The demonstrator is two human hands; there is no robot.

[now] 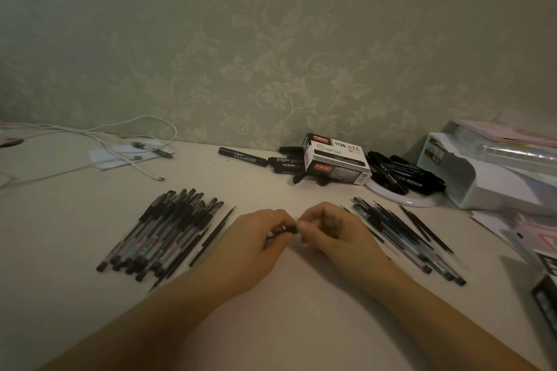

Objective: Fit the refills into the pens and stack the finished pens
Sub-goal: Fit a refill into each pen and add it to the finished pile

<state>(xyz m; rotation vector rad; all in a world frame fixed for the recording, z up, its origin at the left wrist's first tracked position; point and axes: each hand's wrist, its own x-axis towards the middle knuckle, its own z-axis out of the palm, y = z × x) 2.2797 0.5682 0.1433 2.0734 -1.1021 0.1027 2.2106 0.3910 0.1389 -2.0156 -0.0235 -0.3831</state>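
Both hands are low over the middle of the pale table (271, 310), with a broad bare stretch of tabletop running from them to the near edge. The left hand (256, 238) and right hand (328, 229) meet fingertip to fingertip, fingers curled on both, pinching a thin dark pen part (281, 232) between them. It's slim and black, angled down toward the left palm, and mostly hidden by the fingers; pen or refill, I can't tell.

To the left, just beside the left wrist, lies a heap of black pens (159, 235), clear barrels with dark caps, fanned out side by side and pointing toward the wall. To the right, close against the right hand, a second spread of pens and thin refills (404, 235) slants toward the near right edge.

Farther back, near the wallpapered wall (271, 39), a black-and-white marker box (337, 159) sits among loose black markers (404, 173). White cables (120, 141) trail across the far left corner. A white tray organiser (482, 178) crowds the right side, with papers (512, 226) below it.
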